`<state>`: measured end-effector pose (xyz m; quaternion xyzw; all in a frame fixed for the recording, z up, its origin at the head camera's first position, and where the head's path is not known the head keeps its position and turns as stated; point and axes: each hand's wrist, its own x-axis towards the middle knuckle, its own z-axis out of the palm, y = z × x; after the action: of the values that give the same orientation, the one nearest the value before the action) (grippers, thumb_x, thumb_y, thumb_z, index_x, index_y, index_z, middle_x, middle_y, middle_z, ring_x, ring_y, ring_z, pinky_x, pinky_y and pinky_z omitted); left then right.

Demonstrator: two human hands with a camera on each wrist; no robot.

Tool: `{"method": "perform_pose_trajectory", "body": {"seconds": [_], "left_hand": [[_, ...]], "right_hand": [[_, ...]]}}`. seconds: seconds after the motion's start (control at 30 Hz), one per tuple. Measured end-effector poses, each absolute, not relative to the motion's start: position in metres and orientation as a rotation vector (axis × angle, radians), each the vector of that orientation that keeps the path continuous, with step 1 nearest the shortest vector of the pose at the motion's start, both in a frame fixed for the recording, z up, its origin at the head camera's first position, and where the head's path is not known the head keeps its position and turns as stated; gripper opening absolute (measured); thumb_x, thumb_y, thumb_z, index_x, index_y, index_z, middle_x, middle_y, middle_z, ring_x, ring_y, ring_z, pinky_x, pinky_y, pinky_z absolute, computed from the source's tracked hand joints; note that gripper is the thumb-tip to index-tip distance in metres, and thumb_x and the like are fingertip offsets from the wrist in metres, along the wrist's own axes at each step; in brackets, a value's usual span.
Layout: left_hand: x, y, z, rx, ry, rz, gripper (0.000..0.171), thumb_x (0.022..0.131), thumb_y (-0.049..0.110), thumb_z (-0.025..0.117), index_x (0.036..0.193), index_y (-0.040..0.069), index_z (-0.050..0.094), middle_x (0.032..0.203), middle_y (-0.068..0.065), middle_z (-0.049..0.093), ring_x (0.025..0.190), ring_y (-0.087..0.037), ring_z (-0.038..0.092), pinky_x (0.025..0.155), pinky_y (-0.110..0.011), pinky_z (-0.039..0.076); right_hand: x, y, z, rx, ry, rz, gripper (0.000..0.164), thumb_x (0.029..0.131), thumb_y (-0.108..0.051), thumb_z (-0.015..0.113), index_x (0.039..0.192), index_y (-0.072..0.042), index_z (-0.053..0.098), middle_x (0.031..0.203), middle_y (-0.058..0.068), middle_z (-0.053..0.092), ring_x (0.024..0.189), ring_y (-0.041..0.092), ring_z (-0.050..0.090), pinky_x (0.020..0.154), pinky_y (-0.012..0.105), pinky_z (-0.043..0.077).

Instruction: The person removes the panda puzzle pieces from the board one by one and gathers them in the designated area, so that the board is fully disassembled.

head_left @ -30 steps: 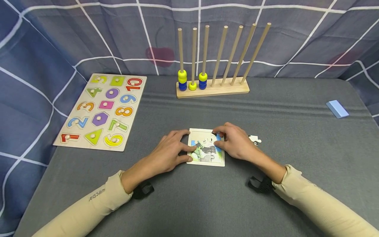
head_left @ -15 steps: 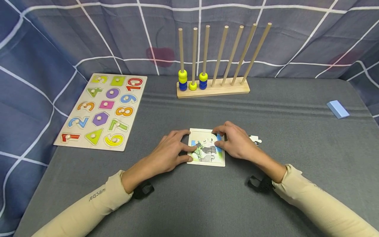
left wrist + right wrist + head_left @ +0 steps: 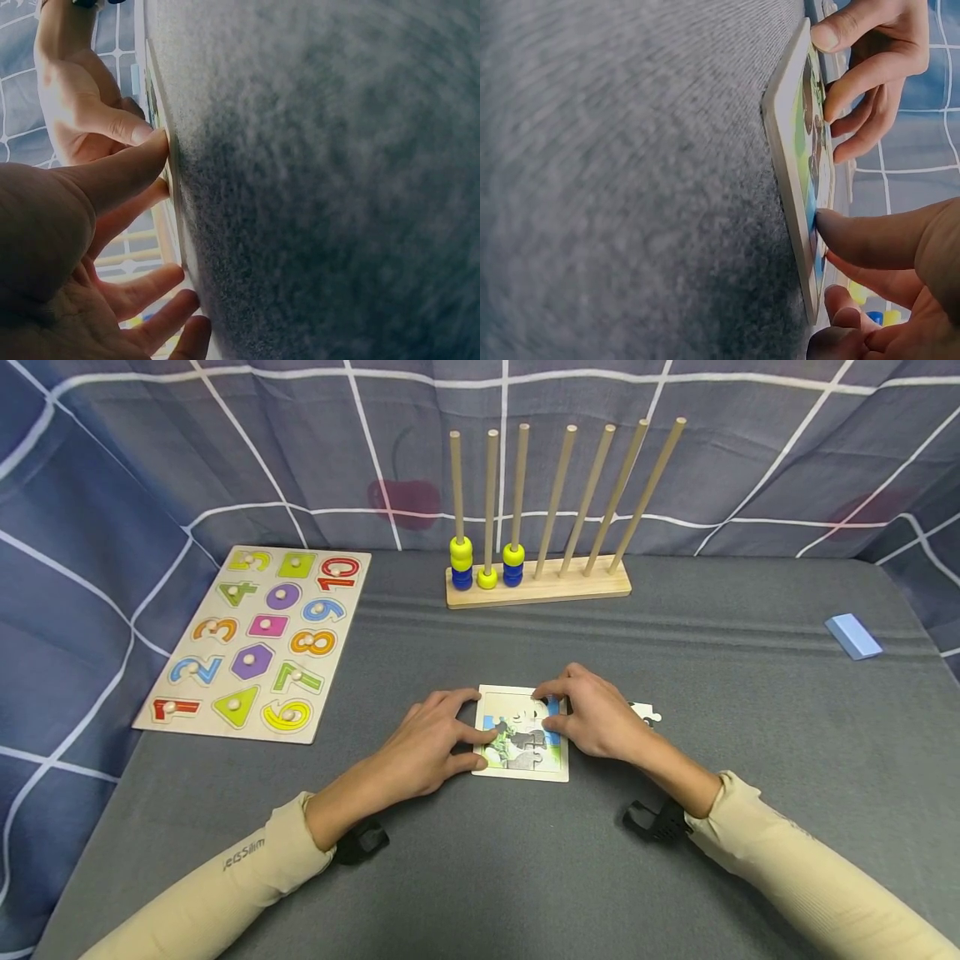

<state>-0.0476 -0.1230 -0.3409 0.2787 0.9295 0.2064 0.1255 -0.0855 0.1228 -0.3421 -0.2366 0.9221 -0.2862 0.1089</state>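
In the head view a small square jigsaw puzzle [image 3: 525, 739] in a pale wooden frame [image 3: 525, 777] lies on the grey cloth. Its picture shows grey, white, green and blue. My left hand [image 3: 427, 743] spreads along the frame's left side, thumb at the lower corner, one finger resting on the picture, another at the upper corner. Over the upper right, my right hand [image 3: 596, 714] pinches a puzzle piece [image 3: 554, 707] between thumb and forefinger, low in the frame; the fingers hide part of it. In the right wrist view the right thumb [image 3: 847, 232] touches the puzzle's surface.
A loose puzzle piece [image 3: 645, 712] lies just beyond the right hand, partly hidden. At the left is a number-and-shape peg board [image 3: 341, 635]. A wooden rod stand [image 3: 540, 593] with yellow and blue beads stands at the back, a light blue block [image 3: 853, 637] at far right.
My right forefinger has shifted slightly left over the puzzle's upper right, and the right wrist has moved a little the same way. The left hand keeps its place on the frame.
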Motion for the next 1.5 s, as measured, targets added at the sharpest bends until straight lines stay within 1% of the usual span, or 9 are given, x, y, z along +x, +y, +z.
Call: {"method": "perform_pose_trajectory", "body": {"seconds": [0.27, 0.5, 0.6, 0.73, 0.87, 1.0, 1.2, 1.33, 1.5], "left_hand": [[-0.048, -0.123, -0.341, 0.807, 2.701, 0.608, 0.041, 0.086, 0.033, 0.077, 0.125, 0.020, 0.071, 0.150, -0.016, 0.041, 0.134, -0.036, 0.038, 0.100, -0.057, 0.035], [-0.048, -0.123, -0.342, 0.809, 2.704, 0.612, 0.040, 0.087, 0.032, 0.077, 0.124, 0.020, 0.071, 0.149, -0.016, 0.041, 0.134, -0.036, 0.038, 0.100, -0.057, 0.035], [-0.048, -0.124, -0.342, 0.812, 2.705, 0.611, 0.040, 0.087, 0.032, 0.077, 0.125, 0.020, 0.071, 0.149, -0.016, 0.041, 0.134, -0.036, 0.038, 0.100, -0.056, 0.035], [-0.048, -0.123, -0.342, 0.810, 2.707, 0.606, 0.040, 0.087, 0.032, 0.077, 0.125, 0.021, 0.071, 0.149, -0.016, 0.041, 0.134, -0.036, 0.038, 0.100, -0.056, 0.035], [-0.048, -0.123, -0.342, 0.810, 2.706, 0.605, 0.040, 0.086, 0.032, 0.077, 0.125, 0.021, 0.071, 0.149, -0.016, 0.042, 0.134, -0.035, 0.038, 0.099, -0.056, 0.036], [-0.048, -0.123, -0.341, 0.813, 2.706, 0.608, 0.040, 0.087, 0.032, 0.077, 0.125, 0.021, 0.071, 0.149, -0.016, 0.042, 0.134, -0.036, 0.038, 0.100, -0.056, 0.035], [-0.047, -0.122, -0.341, 0.808, 2.706, 0.607, 0.040, 0.087, 0.032, 0.077, 0.125, 0.020, 0.071, 0.149, -0.016, 0.041, 0.135, -0.036, 0.037, 0.101, -0.057, 0.034], [-0.047, -0.122, -0.341, 0.803, 2.702, 0.608, 0.041, 0.087, 0.032, 0.077, 0.125, 0.020, 0.070, 0.150, -0.016, 0.040, 0.135, -0.036, 0.037, 0.101, -0.057, 0.034], [-0.047, -0.123, -0.341, 0.804, 2.703, 0.604, 0.041, 0.087, 0.032, 0.076, 0.126, 0.020, 0.070, 0.150, -0.016, 0.040, 0.135, -0.036, 0.037, 0.100, -0.057, 0.034]], "right_hand": [[-0.085, 0.121, -0.343, -0.671, 2.710, -0.852, 0.029, 0.085, -0.004, 0.076, 0.113, -0.003, 0.072, 0.102, 0.012, 0.057, 0.080, 0.021, 0.047, 0.066, 0.035, 0.038], [-0.085, 0.121, -0.344, -0.680, 2.712, -0.891, 0.026, 0.083, -0.002, 0.076, 0.109, -0.004, 0.072, 0.100, 0.010, 0.059, 0.086, 0.023, 0.052, 0.071, 0.039, 0.041], [-0.084, 0.121, -0.345, -0.667, 2.707, -0.913, 0.031, 0.083, -0.002, 0.077, 0.113, -0.004, 0.070, 0.100, 0.010, 0.059, 0.086, 0.024, 0.054, 0.072, 0.040, 0.043], [-0.084, 0.120, -0.345, -0.630, 2.707, -0.933, 0.039, 0.083, -0.002, 0.077, 0.120, -0.002, 0.067, 0.103, 0.011, 0.060, 0.081, 0.022, 0.053, 0.068, 0.037, 0.042], [-0.083, 0.122, -0.345, -0.634, 2.714, -0.947, 0.034, 0.083, -0.002, 0.076, 0.116, -0.001, 0.069, 0.100, 0.010, 0.059, 0.078, 0.020, 0.050, 0.064, 0.034, 0.039], [-0.082, 0.125, -0.343, -0.663, 2.708, -0.974, 0.031, 0.085, -0.002, 0.074, 0.116, -0.005, 0.071, 0.096, 0.008, 0.056, 0.077, 0.020, 0.047, 0.063, 0.034, 0.037], [-0.082, 0.130, -0.340, -0.696, 2.741, -0.954, 0.026, 0.089, -0.001, 0.068, 0.113, -0.010, 0.073, 0.087, 0.003, 0.057, 0.073, 0.017, 0.048, 0.063, 0.035, 0.037], [-0.081, 0.132, -0.339, -0.698, 2.742, -0.969, 0.025, 0.090, 0.002, 0.066, 0.110, -0.011, 0.073, 0.083, 0.001, 0.056, 0.071, 0.016, 0.048, 0.064, 0.036, 0.037], [-0.080, 0.132, -0.340, -0.710, 2.704, -0.989, 0.028, 0.090, 0.002, 0.065, 0.114, -0.010, 0.071, 0.082, 0.001, 0.058, 0.068, 0.015, 0.049, 0.064, 0.035, 0.038]]}}
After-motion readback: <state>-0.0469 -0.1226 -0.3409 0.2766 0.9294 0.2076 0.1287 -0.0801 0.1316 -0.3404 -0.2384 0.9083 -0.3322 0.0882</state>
